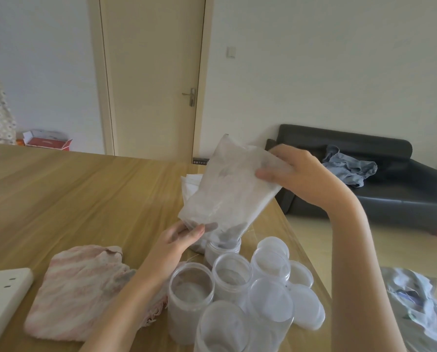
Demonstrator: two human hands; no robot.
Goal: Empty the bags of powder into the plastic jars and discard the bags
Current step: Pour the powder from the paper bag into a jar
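— What can't you make out from here?
— The far jar (222, 248): my bag (227, 189) covers its mouth. The socket strip (1, 298) runs off the left edge.
— And the nearest jar (222, 329)?
— Its base is cut off below.

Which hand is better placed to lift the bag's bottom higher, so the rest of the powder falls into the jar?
Probably the right hand: it grips the bag's raised end. The left hand pinches the low mouth at the jar.
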